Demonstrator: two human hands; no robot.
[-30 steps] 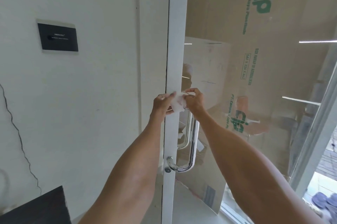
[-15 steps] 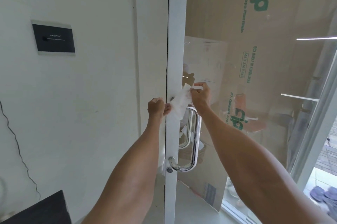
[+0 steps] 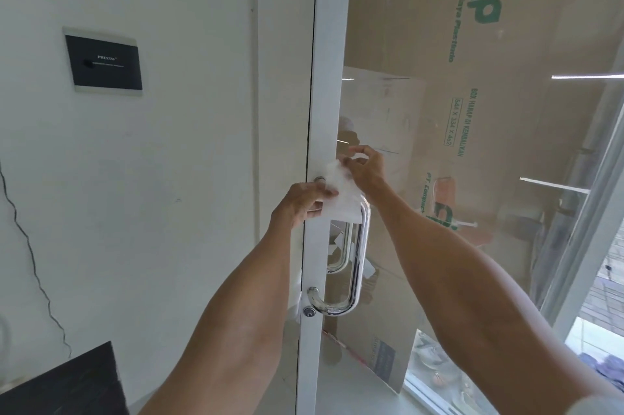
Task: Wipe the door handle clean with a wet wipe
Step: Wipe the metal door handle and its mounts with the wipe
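— What reads on the black wall plate [image 3: 103, 61]?
— "PRESTO".
— And the cardboard box [image 3: 506, 53] behind the glass?
— Green "cip", "BOX HARAP DI KEMBALIKAN", and a framed size, roughly "544 X 334 X 462"

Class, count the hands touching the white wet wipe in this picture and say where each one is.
2. The left hand pinches the wet wipe at its lower left edge, against the white door frame. The right hand grips its upper right corner, above the chrome door handle.
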